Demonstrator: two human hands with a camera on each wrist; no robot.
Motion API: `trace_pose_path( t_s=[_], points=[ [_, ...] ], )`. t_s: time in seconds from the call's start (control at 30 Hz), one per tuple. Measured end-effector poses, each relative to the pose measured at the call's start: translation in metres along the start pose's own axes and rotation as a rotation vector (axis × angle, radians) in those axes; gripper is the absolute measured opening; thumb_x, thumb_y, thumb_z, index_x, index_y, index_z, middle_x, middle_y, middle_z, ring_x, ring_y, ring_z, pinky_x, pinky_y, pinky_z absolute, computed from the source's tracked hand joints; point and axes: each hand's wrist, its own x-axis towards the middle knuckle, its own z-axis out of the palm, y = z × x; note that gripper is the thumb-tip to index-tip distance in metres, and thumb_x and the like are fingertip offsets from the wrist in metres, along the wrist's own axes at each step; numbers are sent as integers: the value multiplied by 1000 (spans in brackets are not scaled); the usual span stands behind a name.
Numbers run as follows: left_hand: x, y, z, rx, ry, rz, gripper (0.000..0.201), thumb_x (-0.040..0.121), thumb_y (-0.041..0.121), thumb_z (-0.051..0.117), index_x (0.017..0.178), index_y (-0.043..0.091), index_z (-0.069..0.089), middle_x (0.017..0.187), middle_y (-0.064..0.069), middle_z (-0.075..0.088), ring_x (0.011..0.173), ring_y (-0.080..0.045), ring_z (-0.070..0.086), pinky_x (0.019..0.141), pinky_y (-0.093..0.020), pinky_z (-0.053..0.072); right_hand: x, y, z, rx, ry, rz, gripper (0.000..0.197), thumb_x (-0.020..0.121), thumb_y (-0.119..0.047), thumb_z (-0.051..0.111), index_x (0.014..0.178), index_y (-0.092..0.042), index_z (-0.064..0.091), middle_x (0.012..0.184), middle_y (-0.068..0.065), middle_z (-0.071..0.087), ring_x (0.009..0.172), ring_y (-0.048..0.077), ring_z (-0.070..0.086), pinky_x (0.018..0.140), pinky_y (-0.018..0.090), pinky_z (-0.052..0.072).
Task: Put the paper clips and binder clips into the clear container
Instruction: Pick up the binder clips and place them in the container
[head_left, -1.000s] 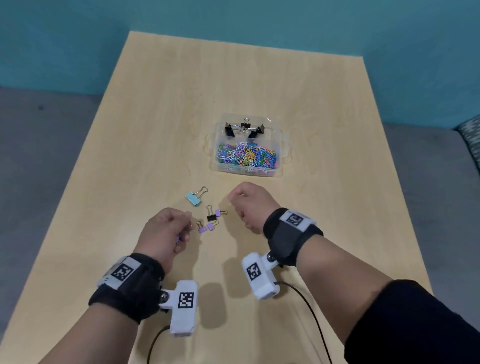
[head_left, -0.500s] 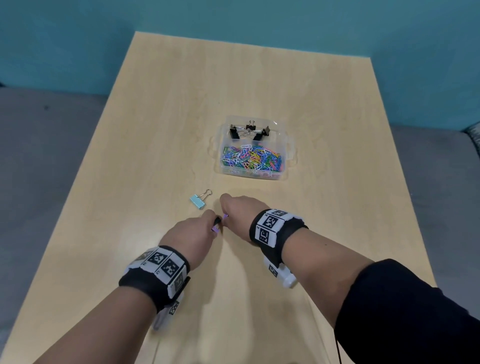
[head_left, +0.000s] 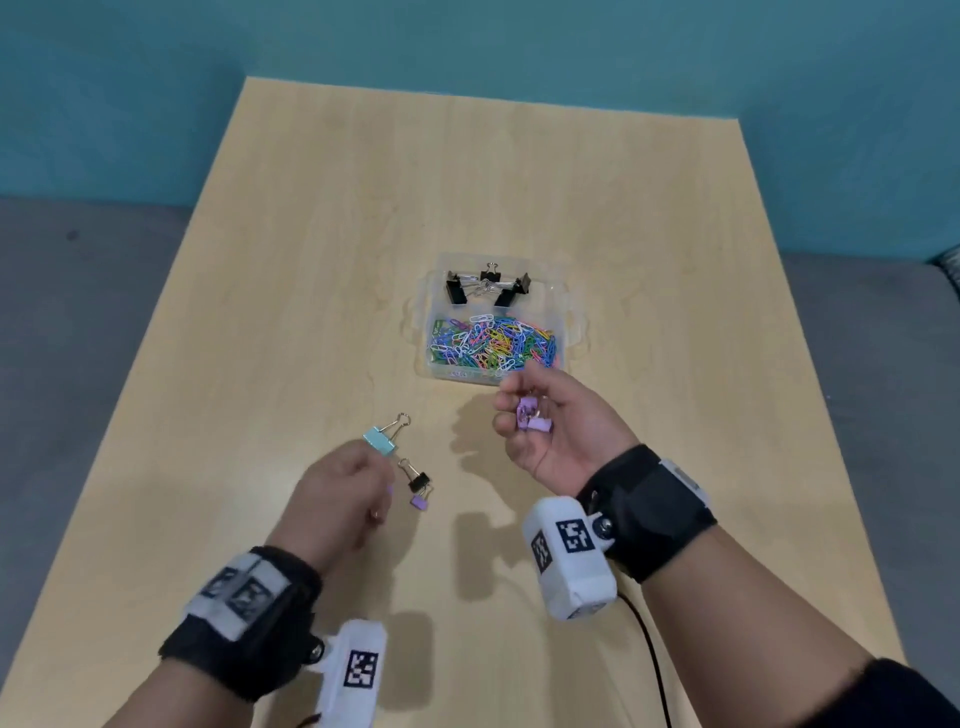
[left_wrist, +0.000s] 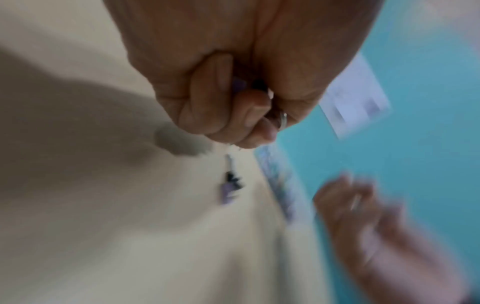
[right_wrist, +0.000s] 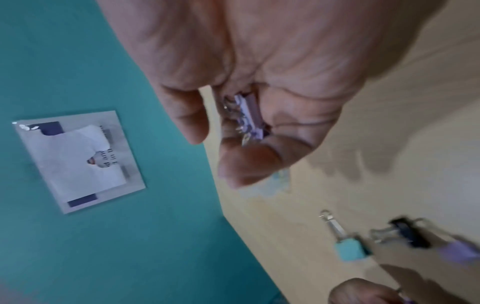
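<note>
Torn wall notice (right_wrist: 78, 160) — only letter fragments legible

Just beyond the right hand's fingers (head_left: 511, 415) stands the container's near wall (head_left: 467, 371), open on top, while three clips (head_left: 410, 470) lie on the bench (head_left: 311, 260) beside the left fingers (head_left: 374, 467).

An office-like or recording room: a plain light-wood bench (head_left: 311, 260) stands against a teal wall (head_left: 519, 41), with grey carpet (head_left: 78, 312) on both sides. A printed notice (right_wrist: 78, 160), partly torn, is fixed to the wall. Stationery is the only stock on show: a clear container (head_left: 566, 312) of coloured paper clips (head_left: 493, 343) and black binder clips (head_left: 485, 288), with more binder clips (head_left: 382, 441) loose on the bench. The person's wrists carry strapped cameras bearing square printed markers (head_left: 574, 535).
</note>
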Motion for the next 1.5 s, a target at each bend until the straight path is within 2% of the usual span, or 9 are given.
trace_pose_path(
  t_s=[0.13,0.33,0.43,0.5,0.63,0.77,0.9,1.0,1.5],
  points=[
    [33,46,-6,-611,-111,-9,24,90,15,55,71,12,40,48,0,41,31,-8,28,34,-9,20,25,-37,22,119,136,-157,24,96,-19,52,80,-3,58,68,10,57,51,17,59,46,24,54],
    [99,138,31,-255,20,94,12,88,5,51,81,14,55,55,-5,48,35,-10,32,35,-12,20,60,-92,38,35,314,-278,23,94,-11,55,110,6,53,101,17,54,92,28,58,78,43,57],
    [114,169,52,-116,6,122,8,89,7,51,84,9,57,66,-10,56,41,-13,47,37,-18,36,69,-103,43,-166,333,-220,29,91,-25,58,108,-3,51,98,15,51,79,26,52,86,46,53],
    [116,177,59,-83,-60,116,7,91,13,54,89,10,59,81,-12,61,54,-17,56,48,-24,50,66,-104,40,-273,323,-183,39,88,-32,61,115,-6,50,114,19,47,93,33,52,86,47,52],
    [110,169,45,-42,-110,156,5,89,23,60,90,23,65,94,-4,60,79,-17,53,75,-28,49,35,-89,35,-369,367,-369,22,93,-18,56,114,-10,54,110,10,51,96,27,53,79,39,56],
    [86,128,6,9,86,255,8,89,13,59,91,17,66,88,-3,61,81,-17,54,76,-30,48,3,-28,18,-644,343,-401,16,86,-7,51,77,-20,56,77,5,55,65,22,54,52,27,44],
    [63,69,-23,748,133,255,21,80,27,66,101,24,64,94,4,63,82,-14,60,74,-29,46,-5,46,-3,-1522,200,-319,18,84,-27,57,103,-26,58,96,-1,61,88,23,58,75,34,47],
    [55,35,-19,963,54,248,35,76,33,67,110,26,59,97,3,50,80,-17,57,74,-30,45,-4,82,6,-1834,87,-396,34,87,-38,55,116,-22,48,112,2,50,102,26,50,82,40,46],
    [42,19,-8,939,142,306,23,76,21,62,99,21,63,90,-2,56,78,-22,57,66,-30,44,11,94,18,-2010,92,-507,32,76,3,46,103,-13,44,99,11,47,86,33,48,61,38,33]
  ],
)
